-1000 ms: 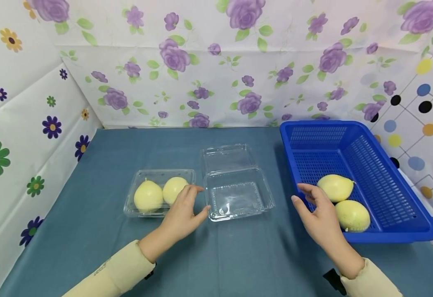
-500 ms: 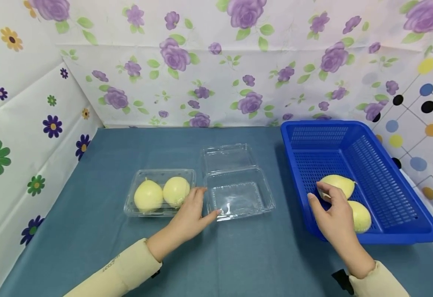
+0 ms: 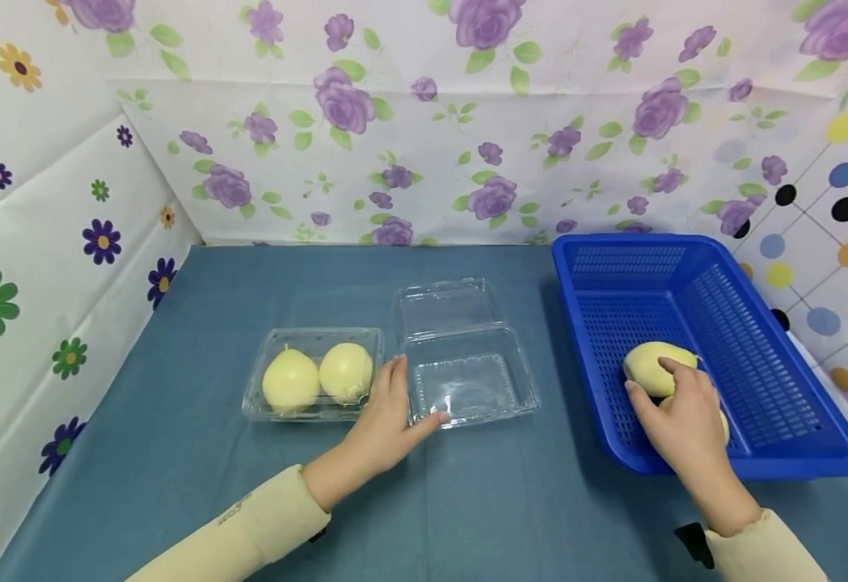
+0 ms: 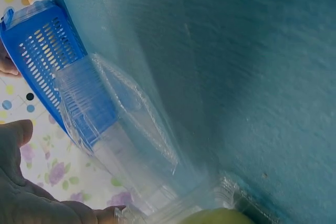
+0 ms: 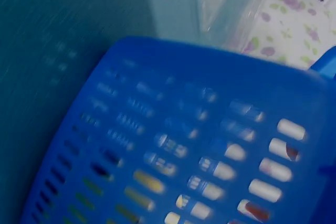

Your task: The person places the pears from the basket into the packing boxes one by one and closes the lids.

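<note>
My left hand (image 3: 383, 420) is at the left side of an unfolded clear plastic clamshell box (image 3: 467, 380), its thumb by the box's front edge and its fingers loosely extended. Just left of that hand, a second clear box (image 3: 256, 400) contains two pale yellow pears (image 3: 290, 380). Inside the blue basket (image 3: 591, 388), my right hand (image 3: 689, 424) hovers over the nearer pear (image 3: 725, 426), mostly covering it, with thumb and index finger apart. Another pear (image 3: 649, 368) lies just behind. In the right wrist view the basket wall (image 5: 210, 61) hides most of that hand.
Blue-green cloth (image 3: 482, 501) covers the table. At the back rises a wall sheet with purple flowers (image 3: 492, 198); patterned sheets close off the left and right sides. The basket's raised rim (image 3: 795, 466) runs around the pears on the right.
My right hand has moved right, from the basket's left rim to over the nearer pear. My left hand has slid slightly right, its thumb along the unfolded box's front edge.
</note>
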### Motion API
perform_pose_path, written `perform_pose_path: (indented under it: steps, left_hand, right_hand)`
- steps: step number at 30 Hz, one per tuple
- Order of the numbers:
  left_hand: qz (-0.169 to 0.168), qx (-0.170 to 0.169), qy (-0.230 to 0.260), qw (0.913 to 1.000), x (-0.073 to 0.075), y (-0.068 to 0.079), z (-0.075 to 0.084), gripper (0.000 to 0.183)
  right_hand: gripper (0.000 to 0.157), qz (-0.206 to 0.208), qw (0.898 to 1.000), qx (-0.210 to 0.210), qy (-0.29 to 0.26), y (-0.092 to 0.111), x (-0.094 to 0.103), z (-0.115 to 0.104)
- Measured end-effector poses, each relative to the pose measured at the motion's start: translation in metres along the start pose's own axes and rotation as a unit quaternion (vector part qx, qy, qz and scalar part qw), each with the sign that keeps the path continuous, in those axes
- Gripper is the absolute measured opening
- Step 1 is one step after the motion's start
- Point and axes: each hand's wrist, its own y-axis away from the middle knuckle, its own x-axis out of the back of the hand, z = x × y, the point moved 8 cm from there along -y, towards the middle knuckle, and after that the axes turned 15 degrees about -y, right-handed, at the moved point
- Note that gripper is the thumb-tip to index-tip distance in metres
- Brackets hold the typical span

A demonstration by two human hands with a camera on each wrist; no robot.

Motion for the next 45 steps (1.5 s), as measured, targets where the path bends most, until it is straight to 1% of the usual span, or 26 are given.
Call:
perform_pose_path:
  steps: [4,9,13,17,20,24,27,32,35,37,41,45]
  left_hand:
    - [0.004,0.001,-0.007,1.0000,-0.004,-0.002,0.001,0.099]
    - [-0.004,-0.001,-0.018,0.9998,-0.006,-0.004,0.002,0.097]
    - [-0.007,0.001,-0.018,0.9998,-0.007,-0.005,0.003,0.097]
    - [-0.015,0.009,-0.021,0.9996,-0.009,-0.005,0.003,0.096]
    - [-0.019,0.017,-0.023,0.9994,-0.011,-0.005,0.003,0.097]
    - [-0.011,0.024,-0.026,0.9993,-0.012,-0.007,0.003,0.098]
    - [-0.004,0.029,-0.038,0.9988,-0.013,-0.007,0.003,0.100]
    - [-0.006,0.037,-0.061,0.9974,-0.017,-0.009,0.003,0.103]
    - [-0.006,0.039,-0.061,0.9973,-0.019,-0.011,0.002,0.105]
    - [-0.005,0.041,-0.056,0.9976,-0.020,-0.012,0.002,0.106]
    - [-0.017,0.049,-0.043,0.9977,-0.024,-0.012,-0.001,0.109]
    - [-0.027,0.048,-0.040,0.9977,-0.027,-0.012,-0.002,0.111]
  right_hand:
    - [0.066,-0.009,0.999,-0.005,0.037,-0.005,0.004,0.006]
    - [0.073,-0.004,0.997,-0.004,0.083,-0.009,0.008,0.014]
    - [0.081,-0.009,0.994,-0.022,0.107,-0.010,0.013,0.024]
    - [0.091,-0.029,0.989,-0.059,0.130,-0.010,0.018,0.038]
    - [0.099,-0.053,0.984,-0.087,0.146,-0.012,0.019,0.049]
    - [0.111,-0.092,0.976,-0.108,0.164,-0.016,0.019,0.058]
    - [0.117,-0.119,0.969,-0.123,0.179,-0.020,0.020,0.063]
    - [0.118,-0.168,0.954,-0.149,0.200,-0.023,0.019,0.072]
    - [0.116,-0.201,0.946,-0.151,0.205,-0.024,0.017,0.076]
    - [0.115,-0.221,0.943,-0.147,0.201,-0.025,0.014,0.077]
    - [0.112,-0.255,0.937,-0.148,0.186,-0.027,0.010,0.080]
    - [0.111,-0.274,0.933,-0.152,0.178,-0.028,0.007,0.083]
